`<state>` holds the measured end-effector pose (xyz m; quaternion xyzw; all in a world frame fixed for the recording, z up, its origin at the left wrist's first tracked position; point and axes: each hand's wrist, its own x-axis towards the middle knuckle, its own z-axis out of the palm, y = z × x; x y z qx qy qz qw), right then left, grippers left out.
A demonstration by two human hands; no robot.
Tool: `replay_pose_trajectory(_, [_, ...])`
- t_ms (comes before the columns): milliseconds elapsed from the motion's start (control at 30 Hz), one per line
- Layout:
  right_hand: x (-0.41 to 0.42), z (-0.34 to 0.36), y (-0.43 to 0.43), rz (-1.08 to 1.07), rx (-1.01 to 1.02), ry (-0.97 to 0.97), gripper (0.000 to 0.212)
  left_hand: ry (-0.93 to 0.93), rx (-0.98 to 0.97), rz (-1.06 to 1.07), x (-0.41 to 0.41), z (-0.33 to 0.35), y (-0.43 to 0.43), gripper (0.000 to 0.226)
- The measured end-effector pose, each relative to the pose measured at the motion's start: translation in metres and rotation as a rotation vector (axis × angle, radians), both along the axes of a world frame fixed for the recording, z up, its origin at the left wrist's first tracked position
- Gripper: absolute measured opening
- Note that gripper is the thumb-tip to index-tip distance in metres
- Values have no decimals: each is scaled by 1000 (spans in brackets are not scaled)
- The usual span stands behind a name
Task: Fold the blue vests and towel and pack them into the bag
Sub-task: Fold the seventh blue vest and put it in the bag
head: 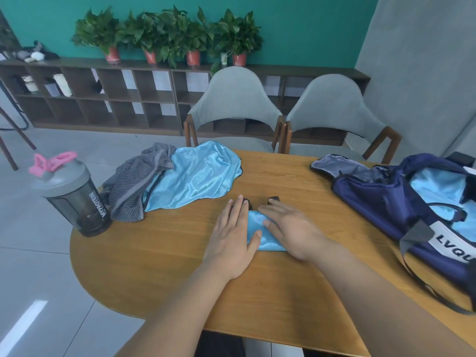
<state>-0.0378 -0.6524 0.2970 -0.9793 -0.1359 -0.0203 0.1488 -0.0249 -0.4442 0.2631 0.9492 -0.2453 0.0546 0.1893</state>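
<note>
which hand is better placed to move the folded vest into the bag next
Likely right. The right hand rests flat on the folded vest on the side facing the open bag, which lies to the right. The left hand presses its other side, farther from the bag.

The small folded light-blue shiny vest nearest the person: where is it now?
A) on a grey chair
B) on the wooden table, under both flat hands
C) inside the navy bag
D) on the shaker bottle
B: the folded light-blue shiny vest lies on the round wooden table, with the left hand and the right hand pressing flat on it.
</note>
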Motion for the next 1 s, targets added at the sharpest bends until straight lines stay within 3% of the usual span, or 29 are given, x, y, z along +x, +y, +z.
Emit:
replay_pose_trajectory(200, [4,0,-15,-91,-72,-30,47,-82,-58,37,-2,-2,2,71])
replay_pose_trajectory(367, [-4,11,-30,-261,-213,-56,30,-141,-101,42,-1,-1,3,64])
replay_pose_trajectory(433, [-12,8,-37,-350,-143,-14,27,-143,-107,56,0,0,3,63])
replay_pose_trajectory(567, [-36,-10,-36,-584,222,48,24,-138,-135,104,2,-1,3,52])
replay_pose_trajectory(633, [-46,-22,-25,-667,312,-57,22,-105,-198,127,3,0,3,43])
replay_pose_trajectory(733, [-53,-31,-6,-775,254,-169,22,-35,-262,152,1,3,-2,36])
replay_pose_trajectory(867, [-56,-35,-1,-800,214,-219,24,168,-255,173,-15,18,-32,37])
replay_pose_trajectory(1000, [-57,-34,-2,-795,260,-224,22,373,-273,361,-24,38,-61,44])
